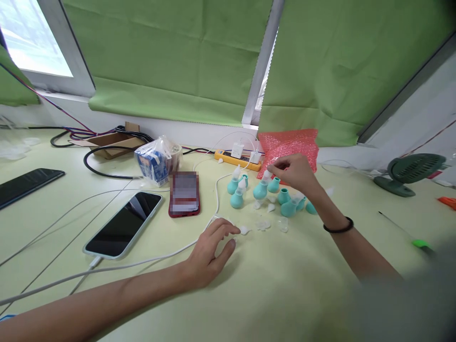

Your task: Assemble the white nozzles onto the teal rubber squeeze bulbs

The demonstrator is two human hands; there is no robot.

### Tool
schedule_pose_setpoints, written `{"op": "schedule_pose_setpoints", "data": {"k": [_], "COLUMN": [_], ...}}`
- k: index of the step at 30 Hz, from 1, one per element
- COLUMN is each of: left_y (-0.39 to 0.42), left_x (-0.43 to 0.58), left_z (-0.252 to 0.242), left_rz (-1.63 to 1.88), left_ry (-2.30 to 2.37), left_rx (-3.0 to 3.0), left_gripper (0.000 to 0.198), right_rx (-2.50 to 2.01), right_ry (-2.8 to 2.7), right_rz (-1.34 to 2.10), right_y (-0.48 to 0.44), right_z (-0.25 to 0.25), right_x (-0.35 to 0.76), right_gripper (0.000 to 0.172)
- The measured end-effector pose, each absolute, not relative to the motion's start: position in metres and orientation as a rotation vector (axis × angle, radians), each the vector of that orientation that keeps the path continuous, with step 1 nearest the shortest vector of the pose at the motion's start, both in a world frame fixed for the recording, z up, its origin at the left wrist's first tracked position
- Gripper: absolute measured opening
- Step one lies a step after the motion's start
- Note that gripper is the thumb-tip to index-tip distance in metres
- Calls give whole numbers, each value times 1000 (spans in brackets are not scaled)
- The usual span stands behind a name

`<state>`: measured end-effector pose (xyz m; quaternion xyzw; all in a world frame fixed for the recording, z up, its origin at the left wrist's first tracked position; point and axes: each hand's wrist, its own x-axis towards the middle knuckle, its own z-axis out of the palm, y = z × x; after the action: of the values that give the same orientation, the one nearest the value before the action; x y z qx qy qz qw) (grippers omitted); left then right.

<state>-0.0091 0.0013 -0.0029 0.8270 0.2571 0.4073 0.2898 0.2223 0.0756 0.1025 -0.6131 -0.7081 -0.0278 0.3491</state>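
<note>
Several teal rubber bulbs stand in a cluster on the pale green table, some with translucent white tips fitted, others with open necks. My right hand reaches over them, thumb and fingers pinched at the white tip of one bulb. Nearer to me, my left hand hovers low over the table with thumb and forefinger apart, holding nothing. Just beyond its fingertips lies a small white tip. Clear pieces are scattered to the right of that tip.
Phones and a red-cased device lie left, with white cables crossing the table. Behind are a plastic-wrapped blue package, a yellow power strip and a pink bubble bag. A green fan stands right.
</note>
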Motion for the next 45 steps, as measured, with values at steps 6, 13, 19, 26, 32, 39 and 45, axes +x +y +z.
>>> {"op": "schedule_pose_setpoints", "data": {"k": [6, 13, 19, 26, 32, 39, 45], "left_y": [2, 3, 5, 6, 9, 14, 13], "left_x": [-9, -9, -6, -1, 0, -3, -4], "left_z": [-3, -4, -8, -10, -10, -12, -14], "left_rz": [1054, 1052, 958, 673, 516, 810, 1134], "left_ry": [740, 773, 1001, 1176, 1184, 1063, 890], "left_rx": [2234, 2248, 2162, 2403, 2611, 2390, 2207], "left_gripper": [15, 15, 15, 22, 20, 16, 15], "right_rx": [-1771, -1811, -1437, -1374, -1499, -1541, -1469], "right_ry": [-1910, -1822, -2368, -2680, -2745, -2797, -2723], "right_rz": [-244, -401, -20, 244, 140, 156, 376], "right_y": [104, 93, 45, 3, 16, 21, 21], "right_z": [78, 73, 68, 45, 48, 47, 49], "right_x": [221, 216, 205, 189, 205, 218, 216], "right_gripper": [23, 20, 18, 32, 27, 18, 16]}}
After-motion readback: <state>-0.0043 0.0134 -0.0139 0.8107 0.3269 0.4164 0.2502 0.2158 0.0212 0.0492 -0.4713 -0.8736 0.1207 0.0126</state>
